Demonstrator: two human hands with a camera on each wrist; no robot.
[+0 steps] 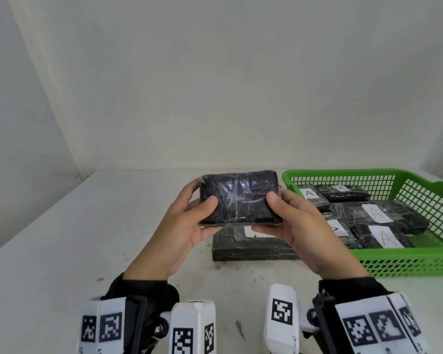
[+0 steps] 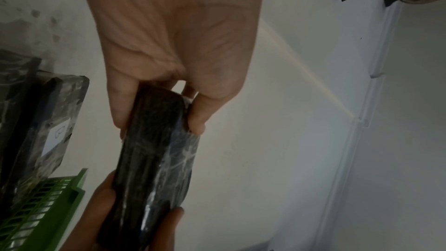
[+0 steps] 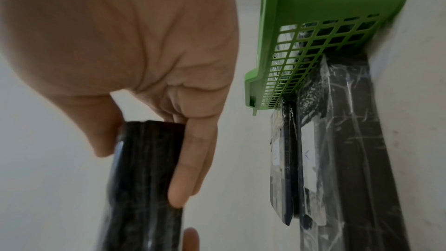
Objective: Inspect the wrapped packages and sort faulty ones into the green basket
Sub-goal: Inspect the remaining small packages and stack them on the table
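Head view gives me the package (image 1: 239,198), a black block in clear film, held up off the table (image 1: 62,238) between both hands with its broad face turned toward me. My left hand (image 1: 182,233) pinches its left end, thumb (image 1: 210,203) on the near face and the other fingers behind; my right hand (image 1: 299,226) pinches the right end the same way, thumb (image 1: 273,200) on the front. From the left wrist I see the package (image 2: 154,159) edge-on, thumb on one side and fingers (image 2: 120,106) on the other, with the right hand's fingertips closed on the far end. The right wrist shows the same clamp on the package (image 3: 144,178): thumb one side, fingers (image 3: 190,159) flat along the other. Straight below the grip, partly hidden by my hands, a larger wrapped slab (image 1: 253,245) lies flat on the table with a white label on top; I cannot read it. Just right of the grip sits the green basket (image 1: 404,261), its near corner close to the slab. Inside it lie several wrapped packs (image 1: 391,213), some with white labels marked with a red or black A. Beyond the grip, a plain pale wall (image 1: 215,85) rises behind the table.
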